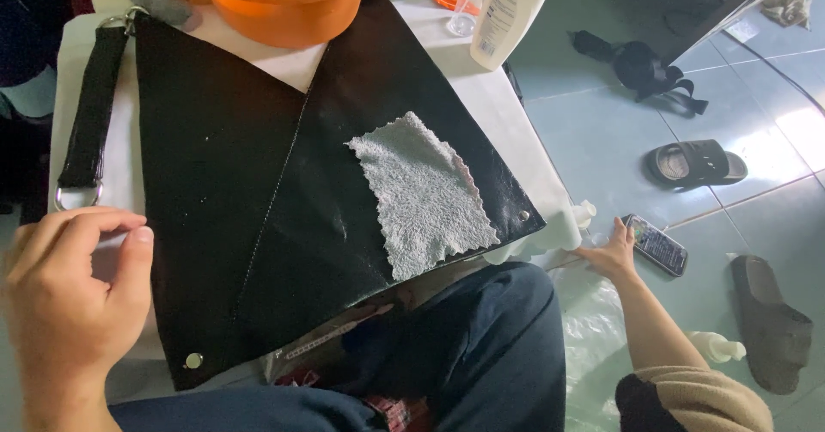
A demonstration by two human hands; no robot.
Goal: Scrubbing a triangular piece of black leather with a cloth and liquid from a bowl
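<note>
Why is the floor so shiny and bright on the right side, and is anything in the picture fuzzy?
In the head view, daylight glares off the pale floor tiles at the right edge, washing them nearly white; the black bag shows small glints on its surface; the left hand, close to the camera, looks slightly soft, while the grey cloth is sharp.

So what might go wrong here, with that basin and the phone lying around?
The orange basin sits on the top edge of the black leather bag; tugging the bag could tip it. The grey cloth hangs near the table edge and might slide off. The right hand reaches down to the floor beside a phone, near a small white bottle; the phone could get knocked or wet. The left hand rests at the bag's side.
</note>
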